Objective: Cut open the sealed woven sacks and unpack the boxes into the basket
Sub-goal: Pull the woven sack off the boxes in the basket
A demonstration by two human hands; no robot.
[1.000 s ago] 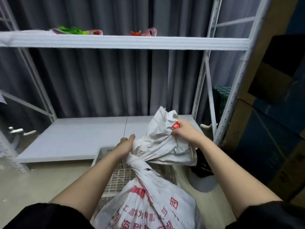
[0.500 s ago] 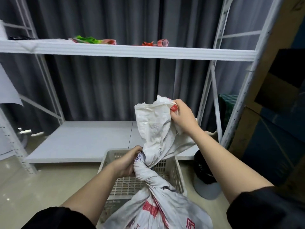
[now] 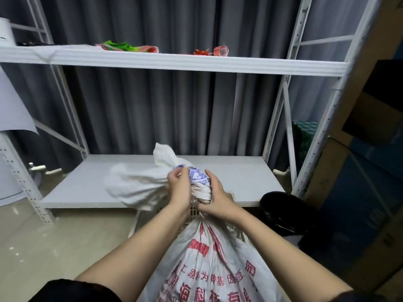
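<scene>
Two hands are working at the knot [image 3: 199, 182] of the sack [image 3: 209, 264] — the left hand [image 3: 180, 189] is pinching the cloth at 9 o'clock of the knot, and the right hand [image 3: 216, 199] is curling round its neck at 3 o'clock. The sack is standing at 6 o'clock, looking soft, floppy and maybe heavy — best held at the neck. The basket [image 3: 193, 211] is hiding behind it; what is lying inside cannot be seen.
</scene>
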